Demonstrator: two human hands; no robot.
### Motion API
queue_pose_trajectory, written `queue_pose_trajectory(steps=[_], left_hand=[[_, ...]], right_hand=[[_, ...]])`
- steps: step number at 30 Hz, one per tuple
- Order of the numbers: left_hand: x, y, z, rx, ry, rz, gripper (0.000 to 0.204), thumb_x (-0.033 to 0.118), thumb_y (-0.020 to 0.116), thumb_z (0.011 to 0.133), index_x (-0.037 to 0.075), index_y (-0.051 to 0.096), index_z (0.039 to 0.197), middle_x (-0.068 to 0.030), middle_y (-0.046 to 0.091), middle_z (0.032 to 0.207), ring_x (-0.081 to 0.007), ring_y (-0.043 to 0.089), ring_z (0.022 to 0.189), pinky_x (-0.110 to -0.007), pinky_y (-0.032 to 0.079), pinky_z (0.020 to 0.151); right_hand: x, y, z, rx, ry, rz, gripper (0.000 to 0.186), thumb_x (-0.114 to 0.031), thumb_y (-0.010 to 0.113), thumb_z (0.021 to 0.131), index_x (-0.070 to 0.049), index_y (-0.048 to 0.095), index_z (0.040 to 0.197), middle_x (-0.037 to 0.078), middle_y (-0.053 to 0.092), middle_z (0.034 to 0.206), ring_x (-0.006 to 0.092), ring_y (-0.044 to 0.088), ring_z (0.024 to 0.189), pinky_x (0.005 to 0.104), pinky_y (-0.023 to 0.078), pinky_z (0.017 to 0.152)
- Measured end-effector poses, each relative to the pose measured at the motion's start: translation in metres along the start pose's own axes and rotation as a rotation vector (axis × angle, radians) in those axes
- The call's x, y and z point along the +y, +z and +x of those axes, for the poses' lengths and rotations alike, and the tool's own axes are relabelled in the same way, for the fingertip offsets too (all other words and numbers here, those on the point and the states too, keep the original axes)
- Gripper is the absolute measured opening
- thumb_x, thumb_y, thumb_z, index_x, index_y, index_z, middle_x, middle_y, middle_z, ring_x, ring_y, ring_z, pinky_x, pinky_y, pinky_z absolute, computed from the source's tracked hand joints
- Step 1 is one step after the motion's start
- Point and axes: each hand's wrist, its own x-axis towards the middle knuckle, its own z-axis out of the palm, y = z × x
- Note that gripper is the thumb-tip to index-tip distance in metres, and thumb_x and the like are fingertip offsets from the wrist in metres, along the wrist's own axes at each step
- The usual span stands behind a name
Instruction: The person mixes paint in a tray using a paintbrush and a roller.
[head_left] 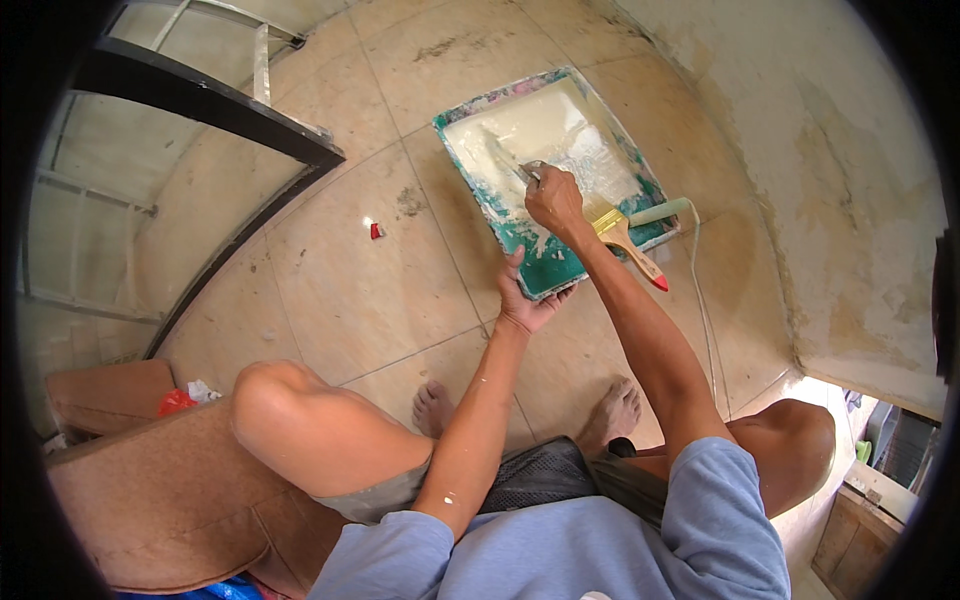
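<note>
A green paint tray [548, 272] lies on the tiled floor in front of me, holding creamy white paint [535, 112] in its far part. Its near edge is gripped by my left hand [527, 305], thumb over the rim and fingers underneath. My right hand [555, 200], above the tray, is closed round a thin paint-coated tool [503, 153]. The tool's end dips into the paint; its exact kind is unclear. Next to my right wrist, a flat paintbrush [632, 250] with a red-tipped wooden handle rests across the right rim. Behind it lies a pale green roller [660, 211].
The roller's thin wire [704, 300] runs toward my right foot. A black-framed glass door [215, 100] stands left, and a patchy wall [820, 180] right. A small red scrap [377, 231] lies on the tiles. Brown upholstered furniture [150, 490] is beside my left knee.
</note>
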Motion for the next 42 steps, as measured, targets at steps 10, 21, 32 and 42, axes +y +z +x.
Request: queue_pose_trajectory(steps=[10, 21, 32, 42], left_hand=[[-0.001, 0.004, 0.002, 0.009, -0.011, -0.011, 0.055, 0.054, 0.063, 0.075, 0.015, 0.055, 0.113, -0.0058, 0.062, 0.108, -0.0256, 0.059, 0.1, -0.044, 0.047, 0.089], [-0.004, -0.01, 0.007, -0.011, -0.018, -0.032, 0.054, 0.054, 0.058, 0.078, 0.011, 0.056, 0.112, -0.0077, 0.063, 0.107, -0.0275, 0.059, 0.099, -0.045, 0.047, 0.088], [-0.003, -0.015, 0.007, -0.067, -0.04, -0.056, 0.056, 0.051, 0.061, 0.077, 0.01, 0.054, 0.115, -0.0088, 0.062, 0.11, -0.0278, 0.057, 0.103, -0.045, 0.046, 0.091], [-0.003, -0.012, 0.004, -0.03, -0.023, -0.051, 0.056, 0.05, 0.063, 0.076, 0.011, 0.055, 0.115, -0.0089, 0.061, 0.112, -0.0276, 0.057, 0.105, -0.045, 0.045, 0.093]], right_hand=[[-0.002, 0.0, 0.002, 0.015, -0.04, 0.003, 0.032, -0.013, 0.05, 0.078, -0.011, 0.068, 0.104, 0.025, 0.064, 0.093, 0.0417, 0.061, 0.089, 0.0463, 0.048, 0.082], [-0.003, 0.004, 0.004, 0.021, -0.115, 0.069, 0.028, -0.01, 0.048, 0.077, -0.005, 0.067, 0.098, 0.027, 0.063, 0.084, 0.0439, 0.06, 0.083, 0.0492, 0.048, 0.077], [-0.012, -0.009, -0.003, 0.075, -0.029, 0.032, 0.028, -0.013, 0.045, 0.081, -0.006, 0.068, 0.094, 0.029, 0.063, 0.085, 0.0436, 0.062, 0.083, 0.0488, 0.049, 0.076], [-0.01, -0.012, -0.003, 0.077, 0.005, 0.005, 0.028, -0.012, 0.051, 0.077, -0.007, 0.068, 0.1, 0.025, 0.065, 0.087, 0.0426, 0.062, 0.084, 0.0474, 0.049, 0.077]])
